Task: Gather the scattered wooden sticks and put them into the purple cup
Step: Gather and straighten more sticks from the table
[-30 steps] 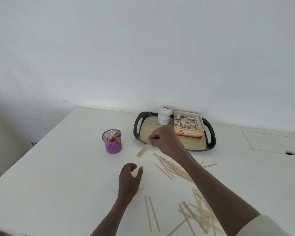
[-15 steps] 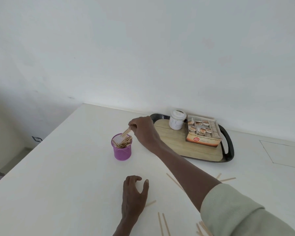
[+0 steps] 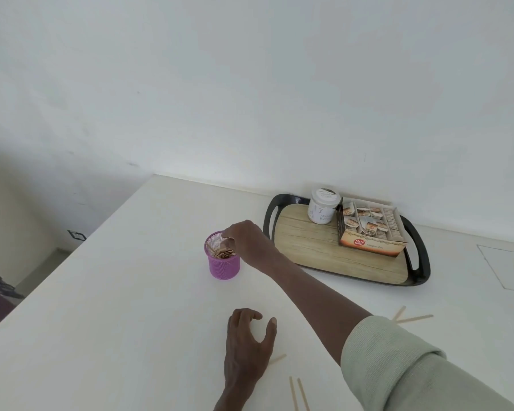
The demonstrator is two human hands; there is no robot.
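The purple mesh cup (image 3: 223, 268) stands on the white table left of the tray, with a bundle of wooden sticks (image 3: 221, 253) inside it. My right hand (image 3: 250, 241) hovers over the cup's mouth, fingertips pointing down at the rim, and no stick shows between the fingers. My left hand (image 3: 247, 348) rests on the table nearer to me, fingers loosely curled and holding nothing. Loose sticks lie on the table: one (image 3: 277, 358) by my left hand, two (image 3: 298, 394) at the bottom edge, and two (image 3: 414, 318) behind my right sleeve.
A black-rimmed tray (image 3: 269, 221) with a wood-look base sits at the back by the wall, carrying a white jar (image 3: 322, 206) and an open box of tea bags (image 3: 371, 232). The table's left edge drops to the floor. A flush panel outline (image 3: 502, 268) marks the table at right.
My right hand carried a bundle of sticks from the table to the cup and lowered it in; the sticks no longer stick up above the fingers. The view shifted left and up.
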